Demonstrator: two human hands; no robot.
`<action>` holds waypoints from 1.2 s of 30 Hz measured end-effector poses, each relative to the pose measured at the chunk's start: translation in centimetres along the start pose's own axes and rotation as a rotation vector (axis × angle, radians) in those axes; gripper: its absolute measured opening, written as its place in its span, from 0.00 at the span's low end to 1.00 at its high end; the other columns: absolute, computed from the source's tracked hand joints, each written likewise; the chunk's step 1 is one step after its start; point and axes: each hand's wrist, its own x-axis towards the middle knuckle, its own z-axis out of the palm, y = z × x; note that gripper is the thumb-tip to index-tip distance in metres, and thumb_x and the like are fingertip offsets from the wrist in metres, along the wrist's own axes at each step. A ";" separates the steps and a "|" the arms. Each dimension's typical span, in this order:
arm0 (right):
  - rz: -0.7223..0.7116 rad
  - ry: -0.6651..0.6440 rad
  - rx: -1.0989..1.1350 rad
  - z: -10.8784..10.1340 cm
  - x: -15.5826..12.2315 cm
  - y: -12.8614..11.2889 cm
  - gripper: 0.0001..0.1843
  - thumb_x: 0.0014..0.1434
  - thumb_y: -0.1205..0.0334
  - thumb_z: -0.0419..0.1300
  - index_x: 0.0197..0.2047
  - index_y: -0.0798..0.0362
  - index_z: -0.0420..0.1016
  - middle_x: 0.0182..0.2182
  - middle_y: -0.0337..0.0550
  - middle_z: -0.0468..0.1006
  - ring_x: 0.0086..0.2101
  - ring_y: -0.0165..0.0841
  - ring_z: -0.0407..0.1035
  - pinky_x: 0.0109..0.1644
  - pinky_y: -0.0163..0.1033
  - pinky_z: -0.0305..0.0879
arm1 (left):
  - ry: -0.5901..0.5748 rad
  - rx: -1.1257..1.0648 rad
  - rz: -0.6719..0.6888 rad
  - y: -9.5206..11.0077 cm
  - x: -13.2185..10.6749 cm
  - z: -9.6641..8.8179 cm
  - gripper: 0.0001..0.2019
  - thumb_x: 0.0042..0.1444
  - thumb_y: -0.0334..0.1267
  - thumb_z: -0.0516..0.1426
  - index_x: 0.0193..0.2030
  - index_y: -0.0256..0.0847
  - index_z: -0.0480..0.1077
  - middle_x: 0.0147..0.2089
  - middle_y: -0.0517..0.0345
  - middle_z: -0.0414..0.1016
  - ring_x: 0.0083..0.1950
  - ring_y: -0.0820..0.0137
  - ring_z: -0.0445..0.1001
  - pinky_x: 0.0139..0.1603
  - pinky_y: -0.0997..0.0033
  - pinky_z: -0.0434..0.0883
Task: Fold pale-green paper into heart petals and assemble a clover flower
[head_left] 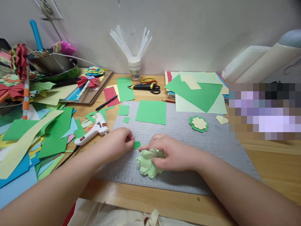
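Note:
My left hand pinches a small dark green paper square on the grey cutting mat. My right hand rests on a pale green folded paper flower, fingers curled over it, with the fingertips touching the same small square. Both hands meet near the mat's front middle.
A white glue gun lies left of my left hand. Green paper squares, a finished paper flower, scissors, a cup of glue sticks and heaps of coloured paper surround the mat.

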 end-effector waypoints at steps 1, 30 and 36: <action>0.054 0.009 0.129 0.0 0.1 0.1 0.06 0.47 0.72 0.57 0.27 0.54 0.72 0.34 0.42 0.79 0.37 0.35 0.69 0.42 0.38 0.64 | 0.015 -0.011 -0.015 0.0 -0.1 -0.1 0.05 0.47 0.37 0.53 0.28 0.43 0.70 0.27 0.60 0.75 0.28 0.67 0.70 0.26 0.71 0.61; 0.481 0.400 1.216 1.6 1.2 0.0 0.10 0.53 0.68 0.54 0.34 0.58 0.76 0.23 0.42 0.77 0.22 0.29 0.69 0.21 0.33 0.71 | 0.901 0.279 0.538 3.2 -2.9 5.0 0.05 0.51 0.26 0.58 0.30 0.39 0.67 0.31 0.53 0.73 0.34 0.62 0.71 0.33 0.63 0.67; 0.477 0.396 1.246 1.7 1.1 0.1 0.10 0.52 0.69 0.54 0.35 0.58 0.76 0.23 0.42 0.77 0.22 0.29 0.69 0.24 0.35 0.74 | 0.807 0.186 0.558 3.3 -2.7 4.8 0.04 0.54 0.26 0.57 0.31 0.37 0.68 0.35 0.52 0.74 0.37 0.62 0.72 0.38 0.62 0.68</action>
